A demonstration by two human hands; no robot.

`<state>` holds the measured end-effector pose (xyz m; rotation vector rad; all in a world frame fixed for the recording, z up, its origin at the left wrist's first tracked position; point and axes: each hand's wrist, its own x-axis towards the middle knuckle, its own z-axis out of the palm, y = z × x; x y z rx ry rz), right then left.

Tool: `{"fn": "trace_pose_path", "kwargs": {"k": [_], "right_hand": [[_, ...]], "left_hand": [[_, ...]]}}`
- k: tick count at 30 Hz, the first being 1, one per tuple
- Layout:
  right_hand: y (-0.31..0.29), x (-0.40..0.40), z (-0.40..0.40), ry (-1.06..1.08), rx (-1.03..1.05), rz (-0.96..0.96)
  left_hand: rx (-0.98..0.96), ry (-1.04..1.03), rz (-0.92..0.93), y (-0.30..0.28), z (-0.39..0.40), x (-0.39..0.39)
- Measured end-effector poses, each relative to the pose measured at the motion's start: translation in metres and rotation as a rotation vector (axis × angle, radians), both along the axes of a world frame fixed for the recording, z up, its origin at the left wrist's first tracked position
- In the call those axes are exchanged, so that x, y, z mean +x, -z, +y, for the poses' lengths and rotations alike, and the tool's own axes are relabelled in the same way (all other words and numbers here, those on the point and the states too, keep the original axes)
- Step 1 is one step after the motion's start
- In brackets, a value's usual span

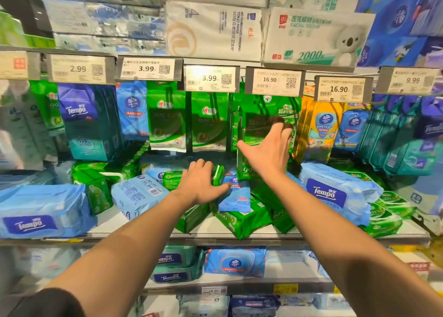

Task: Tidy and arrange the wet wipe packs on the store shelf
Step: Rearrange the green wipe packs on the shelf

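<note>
1. Head view looks onto a grey metal store shelf (pixel 263 230) heaped with soft, crinkly plastic wet wipe packs.
2. Left hand (pixel 203 185) lies palm down over a small green glossy wipe pack (pixel 219 174) in the middle of the heap; its fingers curl over the pack's top edge, and the thumb stretches right onto a flat light-blue sachet-shaped pack (pixel 236 197) that leans on green packs below.
3. Right hand (pixel 268 149) reaches higher, fingers spread and straight against the front of a tall green hanging wipe bag (pixel 268 110); this grip is wide, closed round nothing, and the fingertips are in shadow.
4. Two flat green hanging packs (pixel 166 120) hang side by side to the left of that bag, beneath the price tags.
5. Six white paper price tags (pixel 209 78) in clear holders are readable along the rail above: 2.99, 3.99, 3.99, 16.90, 16.90, 9.99.
6. Two large pillow-shaped pale-blue Tempo packs (pixel 335 189) lie on the shelf, one at the left end and one at the right.
7. Yellow pouches (pixel 321 127) hang right of the green bag.
</note>
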<state>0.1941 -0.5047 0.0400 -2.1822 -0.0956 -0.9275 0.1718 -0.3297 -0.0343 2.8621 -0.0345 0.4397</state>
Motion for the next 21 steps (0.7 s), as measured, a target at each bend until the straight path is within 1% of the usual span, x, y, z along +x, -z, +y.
{"fn": "trace_pose_path", "kwargs": {"k": [4,7,13,16,21], "right_hand": [[-0.004,-0.021,-0.007,-0.059,0.077,-0.198],[-0.013,-0.040,-0.015,-0.108,0.114,-0.269],[-0.016,-0.071,-0.034,-0.131,0.111,-0.324],[-0.016,-0.081,-0.038,-0.127,0.100,-0.361],[-0.020,-0.079,-0.032,-0.105,0.044,-0.308]], "left_hand": [[-0.004,-0.062,0.016,0.002,0.005,0.004],[-0.043,-0.112,0.055,0.004,0.005,0.006],[-0.014,-0.107,0.152,0.007,-0.002,0.000],[-0.039,-0.091,0.208,0.007,-0.007,-0.006],[-0.046,-0.065,0.229,0.010,-0.011,-0.013]]}}
